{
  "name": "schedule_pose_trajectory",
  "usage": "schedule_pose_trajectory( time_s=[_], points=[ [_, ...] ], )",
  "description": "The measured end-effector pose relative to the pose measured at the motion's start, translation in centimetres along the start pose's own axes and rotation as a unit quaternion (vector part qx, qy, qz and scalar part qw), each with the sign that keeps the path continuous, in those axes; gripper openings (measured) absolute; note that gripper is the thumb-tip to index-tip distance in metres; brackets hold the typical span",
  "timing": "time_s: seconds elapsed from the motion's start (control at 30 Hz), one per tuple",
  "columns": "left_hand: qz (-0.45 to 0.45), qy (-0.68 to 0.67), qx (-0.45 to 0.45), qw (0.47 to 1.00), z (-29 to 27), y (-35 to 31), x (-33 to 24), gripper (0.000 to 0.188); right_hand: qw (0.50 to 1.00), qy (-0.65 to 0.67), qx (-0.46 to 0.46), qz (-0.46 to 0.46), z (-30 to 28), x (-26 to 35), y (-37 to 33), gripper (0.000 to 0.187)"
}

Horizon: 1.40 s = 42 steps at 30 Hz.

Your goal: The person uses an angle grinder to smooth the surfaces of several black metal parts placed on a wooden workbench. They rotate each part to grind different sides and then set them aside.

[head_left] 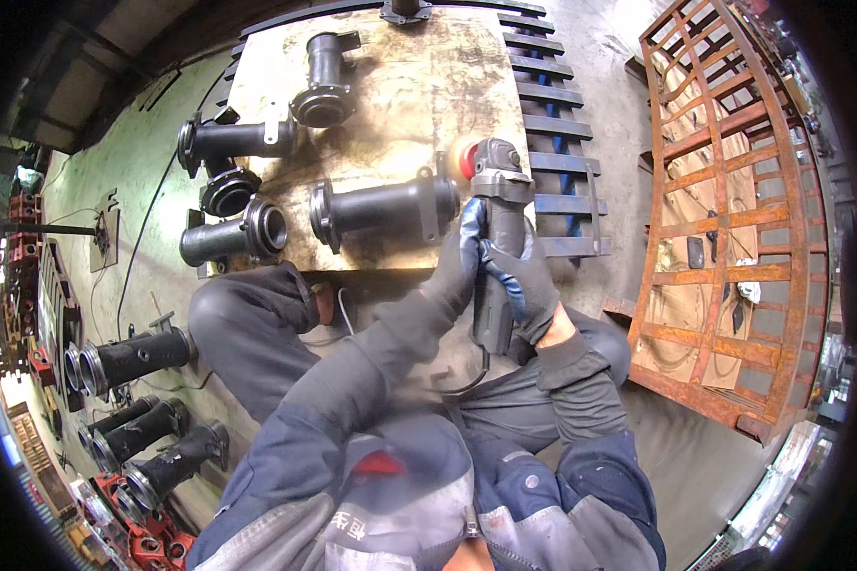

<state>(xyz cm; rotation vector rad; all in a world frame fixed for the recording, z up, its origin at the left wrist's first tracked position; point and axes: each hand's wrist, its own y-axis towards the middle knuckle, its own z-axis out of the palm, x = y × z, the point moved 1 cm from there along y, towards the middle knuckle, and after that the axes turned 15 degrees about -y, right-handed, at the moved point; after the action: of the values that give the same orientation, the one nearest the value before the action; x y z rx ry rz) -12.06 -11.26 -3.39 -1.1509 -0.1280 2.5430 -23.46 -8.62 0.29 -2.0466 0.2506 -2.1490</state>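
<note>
The person sits at the near edge of a worn tabletop [419, 76], knees drawn up against it, with both gloved hands wrapped round an angle grinder [497, 238]. The left hand [459, 257] is closed on the upper part of the grinder's body, just below the head; the right hand [524, 285] is closed lower down on the grip, its fingers curled across the front. A cable hangs from the butt of the grinder toward the lap.

The grinder stands nearly upright in the picture, head away from the person, and its red disc [465, 157] sits right at the flanged end of a dark pipe [386, 207] lying crosswise on the tabletop. Whether the disc actually touches the flange I cannot tell, but it is just beside it.

Four more dark pipe pieces of the same kind lie on the left part of the tabletop, well apart from the hands: one near the far edge [326, 76], others grouped at the left edge [233, 143]. Down on the floor to the left lies a row of similar pipes [138, 357]. Right of the tabletop runs a dark slatted rack [552, 95], and beyond it a rusty steel frame [724, 190].
</note>
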Motion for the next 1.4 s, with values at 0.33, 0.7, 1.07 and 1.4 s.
schedule_pose_trajectory(
  time_s=[0.33, 0.7, 1.07, 1.4],
  points=[
    [0.328, 0.436, -0.351, 0.761, -16.1, 2.5, -7.0, 0.057, 0.997, 0.006, -0.033, 0.063, -2.2, -1.6, -0.4, 0.048],
    [-0.027, 0.596, -0.327, 0.733, -22.8, 8.7, -10.9, 0.070, 0.975, -0.181, 0.045, 0.122, -2.2, -6.0, -2.5, 0.066],
    [-0.023, 0.616, -0.348, 0.706, -25.2, 11.8, -10.7, 0.048, 0.974, -0.123, 0.108, 0.159, -0.1, -6.4, -1.5, 0.070],
    [-0.008, 0.552, -0.382, 0.741, -23.5, 9.3, -10.4, 0.058, 0.975, -0.127, 0.096, 0.156, 1.4, -5.7, 2.3, 0.064]
  ],
)
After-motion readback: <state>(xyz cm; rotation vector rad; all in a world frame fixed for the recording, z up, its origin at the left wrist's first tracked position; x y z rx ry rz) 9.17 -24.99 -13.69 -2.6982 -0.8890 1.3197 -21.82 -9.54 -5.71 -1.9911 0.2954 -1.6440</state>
